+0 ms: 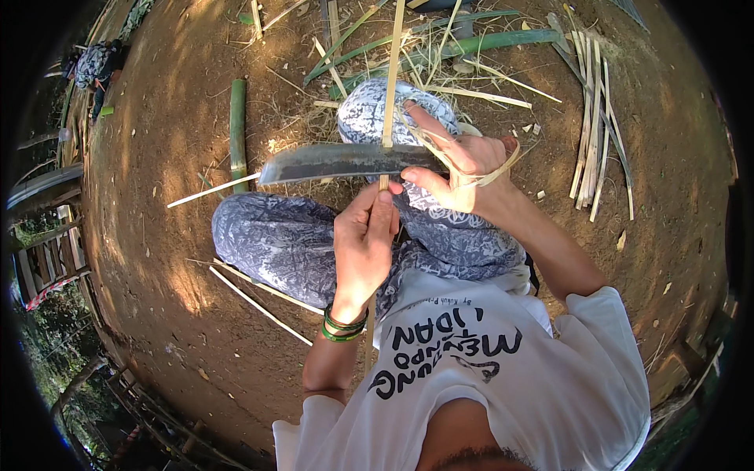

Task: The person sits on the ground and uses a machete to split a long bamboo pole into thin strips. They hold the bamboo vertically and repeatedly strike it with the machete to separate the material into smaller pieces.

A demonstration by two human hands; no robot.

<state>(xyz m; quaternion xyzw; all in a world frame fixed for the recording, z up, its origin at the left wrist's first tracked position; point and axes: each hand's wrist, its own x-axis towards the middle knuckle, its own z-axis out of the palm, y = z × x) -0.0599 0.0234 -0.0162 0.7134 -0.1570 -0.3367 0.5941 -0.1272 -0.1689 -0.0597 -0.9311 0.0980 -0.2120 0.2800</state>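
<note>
A broad, dark-bladed machete (330,162) lies crosswise over my lap, tip to the left. My right hand (473,169) is at its handle end, which the hand hides. The thumb lies along the blade and one finger stretches forward. Thin pale shavings (503,171) curl around this hand. A narrow, pale bamboo strip (393,78) runs upright past the blade, crossing it near its middle. Just below the blade, my left hand (365,231) pinches the strip between thumb and fingers. The strip's lower part passes behind my left wrist.
A green bamboo pole (238,133) lies on the dirt ahead to the left. Split green bamboo (503,39) and shavings litter the ground beyond my knees. Several pale strips (589,125) lie at right. More thin strips (259,304) lie beside my left leg.
</note>
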